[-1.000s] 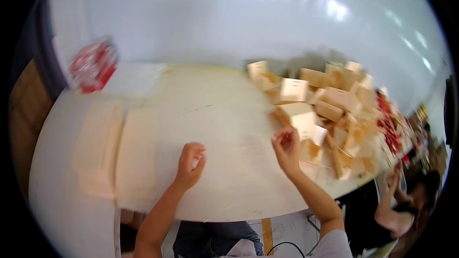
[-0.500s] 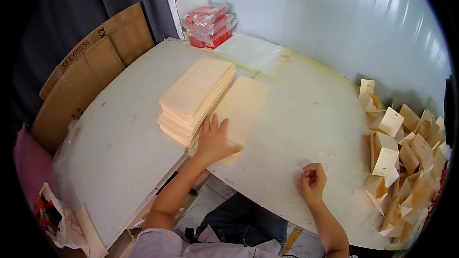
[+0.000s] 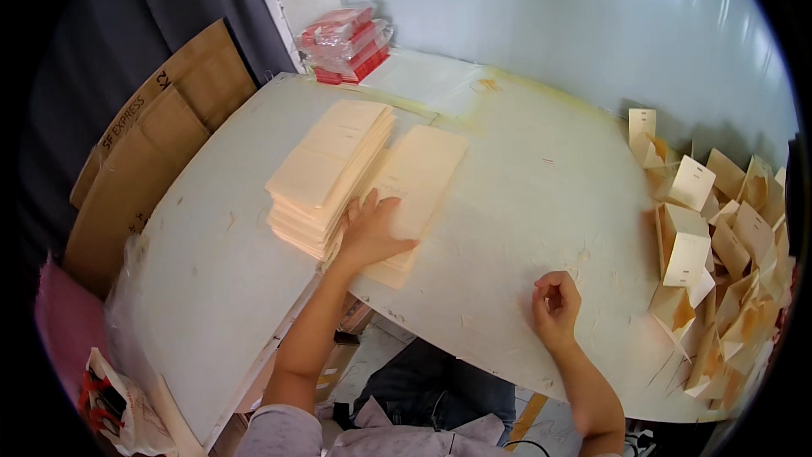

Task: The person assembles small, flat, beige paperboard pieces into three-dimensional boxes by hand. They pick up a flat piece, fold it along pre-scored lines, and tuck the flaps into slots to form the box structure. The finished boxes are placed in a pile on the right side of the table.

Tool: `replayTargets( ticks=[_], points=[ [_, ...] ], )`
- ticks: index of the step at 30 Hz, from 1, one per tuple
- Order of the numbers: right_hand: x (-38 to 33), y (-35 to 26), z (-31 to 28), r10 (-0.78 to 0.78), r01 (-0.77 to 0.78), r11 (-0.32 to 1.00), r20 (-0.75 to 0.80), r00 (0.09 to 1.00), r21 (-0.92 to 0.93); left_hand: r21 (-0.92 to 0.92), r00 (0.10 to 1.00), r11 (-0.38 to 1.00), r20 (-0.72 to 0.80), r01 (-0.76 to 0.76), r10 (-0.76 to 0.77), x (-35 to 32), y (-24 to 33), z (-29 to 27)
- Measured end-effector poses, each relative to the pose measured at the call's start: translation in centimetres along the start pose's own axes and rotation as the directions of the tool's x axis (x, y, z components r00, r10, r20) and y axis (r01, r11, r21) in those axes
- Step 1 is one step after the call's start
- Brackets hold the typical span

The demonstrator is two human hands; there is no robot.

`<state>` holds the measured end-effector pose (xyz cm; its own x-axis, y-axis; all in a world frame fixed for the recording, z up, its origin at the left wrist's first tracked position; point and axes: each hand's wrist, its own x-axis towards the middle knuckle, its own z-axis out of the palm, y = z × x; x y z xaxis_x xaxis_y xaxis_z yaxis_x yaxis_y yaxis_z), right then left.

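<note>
My left hand (image 3: 370, 233) lies with fingers spread on a low layer of flat cream card pieces (image 3: 427, 173). Its fingertips are beside the taller stack of cream card pieces (image 3: 326, 152), whose layers are slightly uneven. Over the bare table to the right, my right hand (image 3: 556, 309) is closed, thumb and fingers curled together into a ring. Whatever it may hold is hidden or too small to name.
A heap of folded, stapled cream card pieces (image 3: 685, 241) fills the table's right side. Red packs in clear plastic (image 3: 347, 42) stand at the back. Flattened cardboard boxes (image 3: 156, 135) lean at the left, above a white bag with red-handled tools (image 3: 127, 410). The pale table (image 3: 499, 228) meets a light wall.
The whole view has shifted and turned a little. My left hand remains on the low layer of card pieces, and my right hand stays curled over the table.
</note>
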<state>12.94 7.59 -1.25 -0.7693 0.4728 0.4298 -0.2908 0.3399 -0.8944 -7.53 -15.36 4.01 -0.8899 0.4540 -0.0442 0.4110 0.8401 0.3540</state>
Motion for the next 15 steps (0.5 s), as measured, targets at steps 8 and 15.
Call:
replayTargets(
  ticks=[8, 15],
  points=[
    [0.2, -0.4, -0.6, -0.048, 0.045, 0.998, -0.063, 0.997, -0.049, -0.44, 0.983, 0.886, -0.165, -0.149, 0.084, 0.8, -3.9, -0.6],
    [0.7, -0.2, -0.7, -0.09, 0.083, 0.994, -0.112, 0.99, -0.064, 0.224, 0.651, 0.948, -0.69, -0.225, 0.317, -0.5, -1.3, -3.4]
  ],
)
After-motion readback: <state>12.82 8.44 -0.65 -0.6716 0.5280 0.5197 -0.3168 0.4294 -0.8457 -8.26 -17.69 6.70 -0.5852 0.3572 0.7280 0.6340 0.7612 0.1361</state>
